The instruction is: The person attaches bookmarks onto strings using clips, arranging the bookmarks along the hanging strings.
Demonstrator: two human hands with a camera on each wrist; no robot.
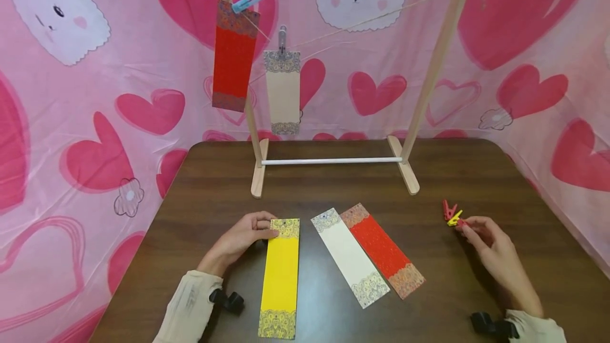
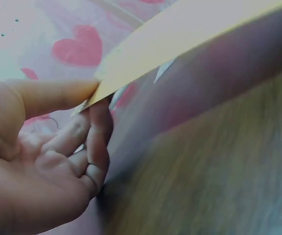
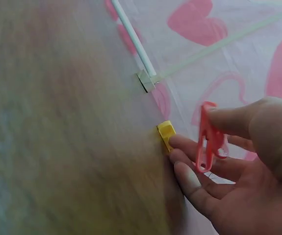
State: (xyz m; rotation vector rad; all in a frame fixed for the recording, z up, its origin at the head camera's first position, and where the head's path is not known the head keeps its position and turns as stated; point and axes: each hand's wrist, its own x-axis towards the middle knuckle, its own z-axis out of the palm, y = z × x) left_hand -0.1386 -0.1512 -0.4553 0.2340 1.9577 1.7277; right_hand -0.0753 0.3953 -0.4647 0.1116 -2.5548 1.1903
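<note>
A yellow bookmark (image 1: 280, 279) and a red mini clothespin (image 3: 205, 142) were held.
The left hand (image 1: 242, 238) pinched the yellow bookmark in its fingers near the patterned top, over the bench (image 1: 214, 173); the right hand's (image 1: 498, 253) fingers gripped the red mini clothespin near a yellow mini clothespin (image 3: 166, 131).

- what stands near the far edge of the surface (image 1: 209, 184)?
- the stand (image 1: 332, 161). an outer card (image 1: 234, 62) and, right of it, an inner card (image 1: 284, 94) hang from its string's (image 1: 402, 8) left half.
- and before the stand?
- a left strip (image 1: 350, 258) and a right strip (image 1: 383, 250), side by side mid-surface. left of them, the left hand (image 1: 245, 234) holds another card (image 1: 280, 277).
- toward the right edge?
- a far peg (image 1: 448, 209) and a middle peg (image 1: 455, 218), just beside the right hand (image 1: 493, 250) and its held peg (image 3: 208, 129).
</note>
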